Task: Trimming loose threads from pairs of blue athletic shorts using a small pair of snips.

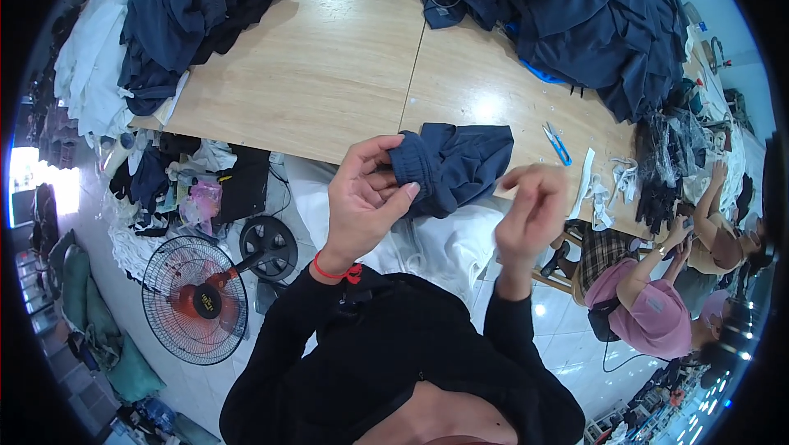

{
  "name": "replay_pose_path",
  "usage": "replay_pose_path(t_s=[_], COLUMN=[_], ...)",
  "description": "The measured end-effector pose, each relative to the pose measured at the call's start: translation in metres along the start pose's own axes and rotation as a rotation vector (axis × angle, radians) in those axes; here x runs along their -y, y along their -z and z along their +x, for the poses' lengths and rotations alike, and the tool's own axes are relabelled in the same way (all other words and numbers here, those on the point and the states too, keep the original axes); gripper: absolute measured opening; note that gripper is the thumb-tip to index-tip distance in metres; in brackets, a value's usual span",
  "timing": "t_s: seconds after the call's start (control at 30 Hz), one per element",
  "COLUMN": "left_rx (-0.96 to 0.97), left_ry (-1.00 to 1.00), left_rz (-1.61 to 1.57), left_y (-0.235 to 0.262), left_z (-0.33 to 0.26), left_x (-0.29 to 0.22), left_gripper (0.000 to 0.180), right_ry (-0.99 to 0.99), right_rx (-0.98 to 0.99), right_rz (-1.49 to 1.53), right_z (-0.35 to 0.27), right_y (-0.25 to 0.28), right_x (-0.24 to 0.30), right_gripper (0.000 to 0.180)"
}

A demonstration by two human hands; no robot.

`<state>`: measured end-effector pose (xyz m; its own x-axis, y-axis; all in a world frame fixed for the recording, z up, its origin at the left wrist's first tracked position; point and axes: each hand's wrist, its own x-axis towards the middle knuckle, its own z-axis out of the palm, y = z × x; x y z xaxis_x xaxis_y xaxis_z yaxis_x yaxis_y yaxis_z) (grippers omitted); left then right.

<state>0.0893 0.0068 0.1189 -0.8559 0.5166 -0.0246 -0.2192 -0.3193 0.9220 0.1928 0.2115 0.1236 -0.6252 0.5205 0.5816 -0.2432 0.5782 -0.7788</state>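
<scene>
A dark navy garment point(470, 161) lies at the table's near edge, its gathered elastic band lifted toward me. My left hand point(366, 194) grips that elastic band, thumb on the near side and fingers curled at its opening. To the right of the garment, and apart from it, my right hand point(534, 207) is raised with its fingers bent in toward the thumb. It is slightly blurred, and anything thin in its pinch is too small to make out. Thread snips point(559, 147) with blue handles rest on the table beyond the right hand.
Navy garments are heaped at the far left point(185, 18) and far right point(567, 18) of the wooden table point(329, 59). White fabric scraps point(604, 194) lie at the right. A standing fan point(197, 301) is on my left. Two people point(653, 305) sit to the right.
</scene>
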Motion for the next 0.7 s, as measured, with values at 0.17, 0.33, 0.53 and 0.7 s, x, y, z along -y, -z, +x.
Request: replay_pose_path(t_s=[0.17, 0.33, 0.53, 0.7], left_rx=[0.019, -0.044, -0.083, -0.088], left_ry=[-0.083, -0.181, -0.277, -0.246], left_rz=[0.022, 0.234, 0.158, 0.133], left_y=[0.002, 0.002, 0.006, 0.008], left_z=[-0.006, -0.005, -0.001, -0.002], left_x=[0.0, 0.003, 0.01, 0.013], left_gripper=[0.054, 0.029, 0.022, 0.013], right_ry=[-0.152, -0.159, -0.381, -0.673], right_rx=[0.071, 0.079, 0.103, -0.115], right_rz=[-0.875, -1.085, -1.132, -0.508], right_z=[0.01, -0.046, -0.044, -0.038], right_y=[0.076, 0.104, 0.097, 0.087], right_x=[-0.161, -0.239, -0.219, -0.177], right_gripper=[0.03, 0.045, 0.024, 0.018])
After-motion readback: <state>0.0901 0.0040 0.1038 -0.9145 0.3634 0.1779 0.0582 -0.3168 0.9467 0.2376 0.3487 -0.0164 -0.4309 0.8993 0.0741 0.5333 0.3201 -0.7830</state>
